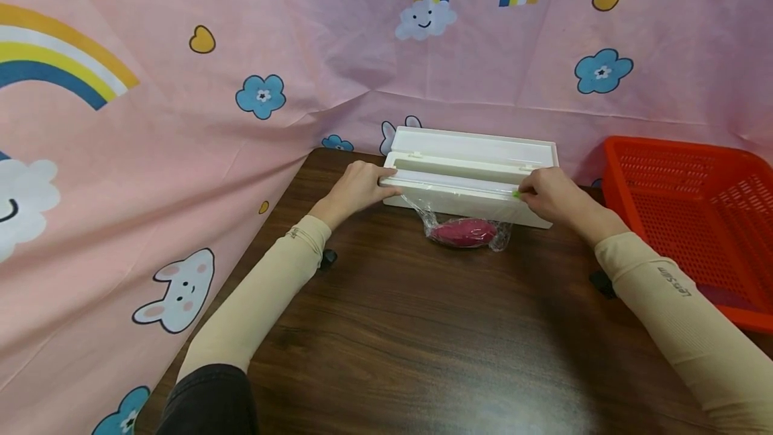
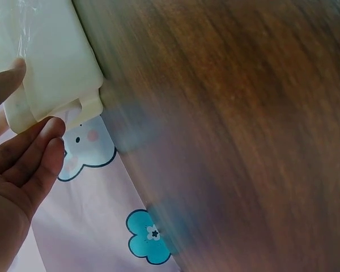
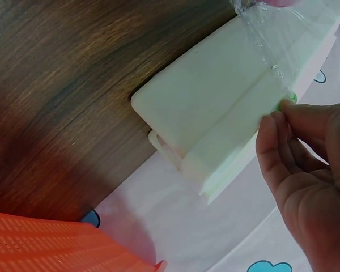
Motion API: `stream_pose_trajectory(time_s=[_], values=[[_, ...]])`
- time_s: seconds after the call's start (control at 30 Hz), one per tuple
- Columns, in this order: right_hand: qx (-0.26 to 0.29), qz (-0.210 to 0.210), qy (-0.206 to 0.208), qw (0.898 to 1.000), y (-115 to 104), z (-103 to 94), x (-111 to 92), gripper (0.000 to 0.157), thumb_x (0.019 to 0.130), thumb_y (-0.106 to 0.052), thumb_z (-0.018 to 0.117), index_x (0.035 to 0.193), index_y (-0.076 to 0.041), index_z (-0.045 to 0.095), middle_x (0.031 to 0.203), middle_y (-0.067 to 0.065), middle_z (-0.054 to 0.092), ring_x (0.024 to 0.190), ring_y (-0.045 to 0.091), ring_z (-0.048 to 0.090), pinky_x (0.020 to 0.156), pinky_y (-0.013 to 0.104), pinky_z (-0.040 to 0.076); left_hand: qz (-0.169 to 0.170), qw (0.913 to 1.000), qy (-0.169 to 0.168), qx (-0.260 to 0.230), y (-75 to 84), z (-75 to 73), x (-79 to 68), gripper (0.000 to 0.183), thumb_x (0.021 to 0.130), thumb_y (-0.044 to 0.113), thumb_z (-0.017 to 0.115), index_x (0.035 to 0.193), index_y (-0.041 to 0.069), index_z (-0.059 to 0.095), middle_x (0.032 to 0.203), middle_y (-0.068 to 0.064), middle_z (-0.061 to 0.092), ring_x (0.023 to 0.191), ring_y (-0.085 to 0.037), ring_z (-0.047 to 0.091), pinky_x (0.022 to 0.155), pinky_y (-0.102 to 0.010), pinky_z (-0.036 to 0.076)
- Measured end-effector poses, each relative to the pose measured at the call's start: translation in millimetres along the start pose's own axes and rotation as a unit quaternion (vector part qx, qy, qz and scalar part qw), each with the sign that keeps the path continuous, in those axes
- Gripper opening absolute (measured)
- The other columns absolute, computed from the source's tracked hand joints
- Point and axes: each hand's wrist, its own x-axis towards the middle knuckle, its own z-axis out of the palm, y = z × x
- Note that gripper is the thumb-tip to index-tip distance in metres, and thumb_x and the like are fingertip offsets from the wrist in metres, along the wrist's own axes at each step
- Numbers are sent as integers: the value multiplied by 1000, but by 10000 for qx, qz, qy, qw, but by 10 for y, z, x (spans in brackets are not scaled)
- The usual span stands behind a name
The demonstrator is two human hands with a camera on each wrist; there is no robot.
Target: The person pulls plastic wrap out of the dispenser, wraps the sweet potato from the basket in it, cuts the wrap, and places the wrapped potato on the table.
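Note:
A white cling film dispenser (image 1: 531, 215) lies across the far side of the table with its lid (image 1: 477, 143) raised at the back. My left hand (image 1: 360, 186) grips its left end, the thumb on the front edge. At the right end my right hand (image 1: 555, 197) pinches a small green slider (image 3: 288, 101) on the dispenser's edge, largely hidden by the fingertips. Clear film (image 1: 427, 215) hangs down over the front. It is wrapped around a dark pink, elongated object (image 1: 465, 232) on the table just in front; its kind is unclear.
An orange-red plastic basket (image 1: 612, 200) stands at the right, beside my right forearm, with something dark pink low inside. A pink patterned cloth (image 1: 338, 39) hangs behind and left of the brown wooden table (image 1: 423, 327).

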Motion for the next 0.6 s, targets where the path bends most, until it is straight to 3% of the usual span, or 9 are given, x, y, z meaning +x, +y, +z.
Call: stream_pose_trajectory(time_s=[0.6], values=[[237, -30, 195, 9995, -79, 68, 36, 11, 88, 1, 69, 88, 6, 78, 82, 20, 73, 72, 26, 63, 66, 42, 51, -132, 9999, -89, 4, 26, -7, 11, 54, 90, 45, 76, 130, 9, 70, 62, -7, 64, 54, -12, 36, 52, -26, 34]])
